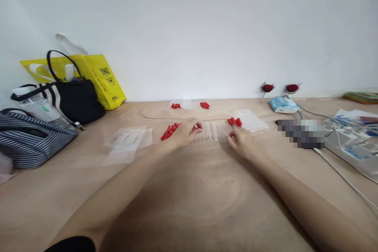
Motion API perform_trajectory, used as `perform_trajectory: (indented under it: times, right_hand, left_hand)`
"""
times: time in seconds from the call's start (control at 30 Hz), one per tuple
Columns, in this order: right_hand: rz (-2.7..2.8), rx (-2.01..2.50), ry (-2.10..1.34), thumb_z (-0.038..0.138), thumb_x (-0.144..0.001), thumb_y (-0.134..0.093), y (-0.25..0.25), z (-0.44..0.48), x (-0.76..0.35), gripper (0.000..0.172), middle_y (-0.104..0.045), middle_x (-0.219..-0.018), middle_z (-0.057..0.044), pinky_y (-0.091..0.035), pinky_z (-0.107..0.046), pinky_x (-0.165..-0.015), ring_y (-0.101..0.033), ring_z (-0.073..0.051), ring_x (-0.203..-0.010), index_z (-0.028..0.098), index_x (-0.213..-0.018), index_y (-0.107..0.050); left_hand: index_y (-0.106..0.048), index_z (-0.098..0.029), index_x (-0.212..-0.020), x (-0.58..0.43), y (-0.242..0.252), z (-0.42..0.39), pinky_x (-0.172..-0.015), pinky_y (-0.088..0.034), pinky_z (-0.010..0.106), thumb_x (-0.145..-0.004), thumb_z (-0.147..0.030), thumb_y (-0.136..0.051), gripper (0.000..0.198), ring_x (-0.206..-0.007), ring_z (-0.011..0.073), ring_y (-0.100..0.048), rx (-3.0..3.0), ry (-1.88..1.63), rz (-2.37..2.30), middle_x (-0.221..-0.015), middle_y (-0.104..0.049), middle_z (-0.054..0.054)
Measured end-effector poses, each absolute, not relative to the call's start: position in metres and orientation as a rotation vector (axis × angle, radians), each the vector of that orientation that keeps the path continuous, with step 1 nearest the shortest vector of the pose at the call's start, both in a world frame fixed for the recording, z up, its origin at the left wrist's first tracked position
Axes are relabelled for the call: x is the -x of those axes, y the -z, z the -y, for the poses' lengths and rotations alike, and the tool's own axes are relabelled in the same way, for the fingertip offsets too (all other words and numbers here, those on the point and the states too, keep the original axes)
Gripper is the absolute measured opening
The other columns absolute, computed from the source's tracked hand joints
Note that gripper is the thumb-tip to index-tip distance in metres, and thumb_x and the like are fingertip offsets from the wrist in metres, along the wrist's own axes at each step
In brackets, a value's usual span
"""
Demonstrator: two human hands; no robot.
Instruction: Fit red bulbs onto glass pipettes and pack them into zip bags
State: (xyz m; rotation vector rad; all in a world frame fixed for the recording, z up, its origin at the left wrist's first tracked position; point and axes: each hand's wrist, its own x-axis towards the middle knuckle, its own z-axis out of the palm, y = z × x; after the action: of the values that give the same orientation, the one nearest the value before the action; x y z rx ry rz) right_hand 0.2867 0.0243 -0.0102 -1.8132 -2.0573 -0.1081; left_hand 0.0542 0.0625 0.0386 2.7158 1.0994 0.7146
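My left hand (187, 132) is closed in a pinch above the left end of a row of thin clear tubes (213, 132). A small red rubber bulb (199, 126) shows between its fingertips. My right hand (242, 141) has its fingers curled together at the right end of the row; whatever they grip is too small to make out. Beside my left hand lies a pile of red bulbs (169, 131). More red bulbs (234, 121) lie just beyond my right fingertips, next to a clear plastic bag (251, 120).
Clear zip bags (126, 141) lie left of my hands. Near the wall is another bag (189, 104) with red bulbs at both ends. Handbags (79, 100) and a yellow bag (108, 82) stand left. A blue packet (284, 104), cables and a power strip (354, 145) occupy the right.
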Motion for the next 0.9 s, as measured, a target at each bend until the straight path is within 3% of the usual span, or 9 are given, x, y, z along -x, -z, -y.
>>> perform_trajectory:
  times: [0.13,0.27,0.4,0.6,0.73,0.9]
  right_hand:
    - [2.394,1.398,0.024,0.033,-0.082,-0.044,0.010,-0.009,-0.283,0.023,-0.061,-0.071,-0.005,-0.035,-0.031,-0.072,-0.054,-0.018,-0.074,0.018,-0.075,-0.060]
    - [2.475,1.291,-0.026,0.035,-0.083,-0.045,0.013,-0.004,-0.280,0.024,-0.061,-0.072,-0.004,-0.033,-0.030,-0.072,-0.054,-0.017,-0.074,0.018,-0.076,-0.060]
    - [2.451,1.242,-0.105,0.035,-0.083,-0.047,0.013,-0.006,-0.281,0.023,-0.059,-0.068,-0.002,-0.034,-0.028,-0.067,-0.052,-0.015,-0.068,0.018,-0.077,-0.061]
    - [2.305,1.230,-0.237,0.041,-0.078,-0.054,0.017,-0.006,-0.277,0.026,-0.058,-0.072,-0.003,-0.039,-0.028,-0.066,-0.052,-0.015,-0.070,0.020,-0.086,-0.066]
    - [2.214,1.246,-0.263,0.040,-0.075,-0.059,0.026,-0.005,-0.269,0.028,-0.057,-0.081,-0.004,-0.041,-0.031,-0.071,-0.053,-0.016,-0.077,0.022,-0.096,-0.066]
    - [2.160,1.224,-0.182,0.031,-0.078,-0.057,0.035,-0.002,-0.259,0.014,-0.057,-0.084,-0.004,-0.039,-0.032,-0.072,-0.052,-0.017,-0.082,0.026,-0.082,-0.069]
  left_hand:
    - [-0.053,-0.018,-0.084,-0.035,-0.016,-0.024,-0.072,-0.046,0.026,-0.083,-0.018,-0.041,0.011,-0.077,0.0135,-0.056,-2.553,-0.756,-0.868,-0.082,-0.059,0.003]
    - [-0.057,-0.020,-0.086,-0.015,0.002,-0.010,-0.083,-0.046,0.028,-0.084,-0.020,-0.042,0.014,-0.091,0.0147,-0.058,-2.520,-0.613,-0.752,-0.096,-0.064,0.005]
    - [-0.058,-0.021,-0.087,-0.007,0.000,-0.007,-0.083,-0.046,0.028,-0.082,-0.016,-0.041,0.019,-0.093,0.0139,-0.060,-2.492,-0.612,-0.648,-0.099,-0.065,0.005]
    - [-0.059,-0.019,-0.095,-0.017,-0.002,0.005,-0.082,-0.046,0.034,-0.067,-0.026,-0.061,0.029,-0.090,0.0198,-0.056,-2.522,-0.806,-1.037,-0.095,-0.060,0.007]
    - [-0.065,-0.019,-0.088,-0.027,0.011,0.005,-0.077,-0.046,0.034,-0.073,-0.033,-0.059,0.020,-0.084,0.0193,-0.055,-2.576,-0.839,-1.174,-0.091,-0.059,0.006]
    - [-0.065,-0.021,-0.081,-0.034,0.014,-0.003,-0.077,-0.043,0.033,-0.082,-0.024,-0.049,0.016,-0.081,0.0168,-0.054,-2.618,-0.868,-1.127,-0.086,-0.062,0.004]
